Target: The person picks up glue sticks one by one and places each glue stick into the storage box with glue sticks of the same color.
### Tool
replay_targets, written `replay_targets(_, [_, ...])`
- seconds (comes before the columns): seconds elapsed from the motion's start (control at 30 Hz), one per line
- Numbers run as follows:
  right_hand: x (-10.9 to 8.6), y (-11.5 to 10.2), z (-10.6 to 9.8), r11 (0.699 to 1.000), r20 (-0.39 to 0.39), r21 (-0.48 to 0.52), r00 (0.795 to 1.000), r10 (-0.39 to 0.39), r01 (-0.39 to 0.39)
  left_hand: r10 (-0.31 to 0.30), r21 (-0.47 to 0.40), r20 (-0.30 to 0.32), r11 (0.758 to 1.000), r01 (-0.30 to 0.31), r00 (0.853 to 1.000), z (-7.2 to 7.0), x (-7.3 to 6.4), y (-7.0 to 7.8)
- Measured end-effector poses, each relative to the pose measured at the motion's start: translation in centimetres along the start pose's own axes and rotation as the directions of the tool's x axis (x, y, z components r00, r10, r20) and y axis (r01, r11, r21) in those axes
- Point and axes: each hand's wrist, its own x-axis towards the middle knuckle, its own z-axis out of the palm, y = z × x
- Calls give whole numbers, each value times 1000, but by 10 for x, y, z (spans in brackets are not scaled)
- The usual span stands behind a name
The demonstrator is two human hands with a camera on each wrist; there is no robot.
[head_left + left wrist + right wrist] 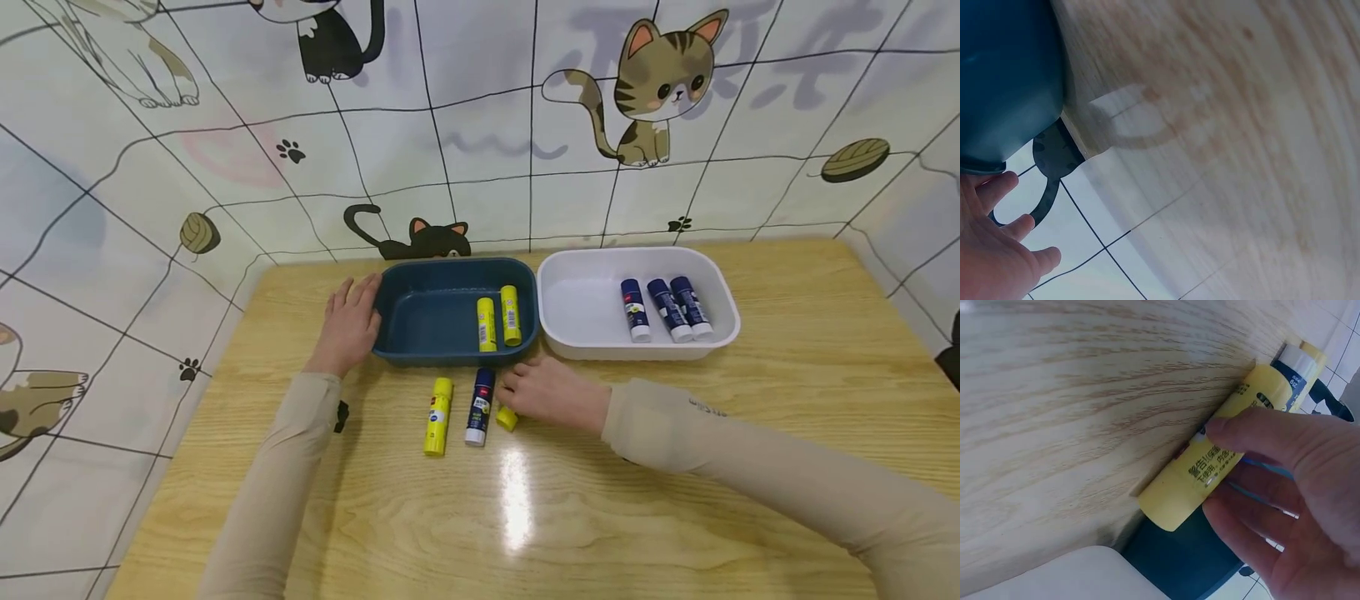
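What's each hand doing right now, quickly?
Left hand: open, fingers resting against the end of the blue tray.
Right hand: closed, holding a yellow glue stick between thumb and fingers.

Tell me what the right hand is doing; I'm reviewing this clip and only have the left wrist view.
Observer: The right hand holds a yellow glue stick between thumb and fingers.

Operator: My view shows only the outside of the blue tub. Is anything in it?

Observer: Yes, the head view shows two yellow glue sticks lying inside, toward its right end.

Operator: Does anything stand just to the right of that tub?

Observer: A white tub, with three dark blue glue sticks in it.
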Motion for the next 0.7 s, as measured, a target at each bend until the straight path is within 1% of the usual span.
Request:
replay_targets(0.17, [-3,0,-2,999,-25,-13,999,-42,42,-5,10,3,1000,5,1000,0,0,-1])
replay_targets(0.37, [-3,-3,-10,997,-2,19,997,-80,80,-2,9,-2,1000,2,1000,1,-2,-1])
replay_targets(0.53, [-3,-4,-27,996,30,16,996,-84,83,0,7,-2,1000,0,1000,1,-3,-1])
replay_targets(0.63, [-4,-2,-40,997,21,16,997,-71,70,8,0,-12,1000,-8,1000,0,-2,-1])
replay_targets(0.7, [-4,0,-47,997,2,15,998,-70,70,10,-1,-16,1000,-10,1000,0,-2,-1])
